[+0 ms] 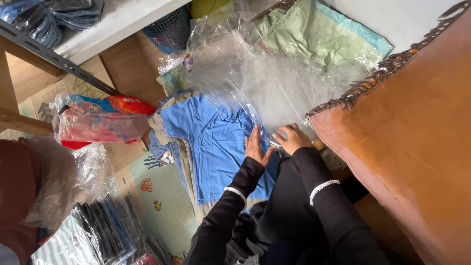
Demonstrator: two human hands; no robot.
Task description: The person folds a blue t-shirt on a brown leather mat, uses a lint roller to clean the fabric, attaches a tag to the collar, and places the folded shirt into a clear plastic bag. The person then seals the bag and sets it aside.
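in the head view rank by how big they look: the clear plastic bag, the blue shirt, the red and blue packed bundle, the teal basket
1. clear plastic bag
2. blue shirt, partly covered by the bag and the left hand
3. red and blue packed bundle
4. teal basket, only partly in view, so its rank is unsure

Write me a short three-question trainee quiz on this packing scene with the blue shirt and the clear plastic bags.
1. True or false: the left hand lies flat on the blue shirt.
2. Multiple choice: what does the right hand pinch at its fingertips? A) a green sack B) the edge of a clear plastic bag C) a blue basket
3. Fill in: the blue shirt lies on top of a ___ of folded clothes.

Key
1. True: the palm is down on the shirt's right edge.
2. B: the fingers hold the clear bag's near edge, beside the left hand.
3. Stack: more folded layers show beneath the shirt's left and lower edges.
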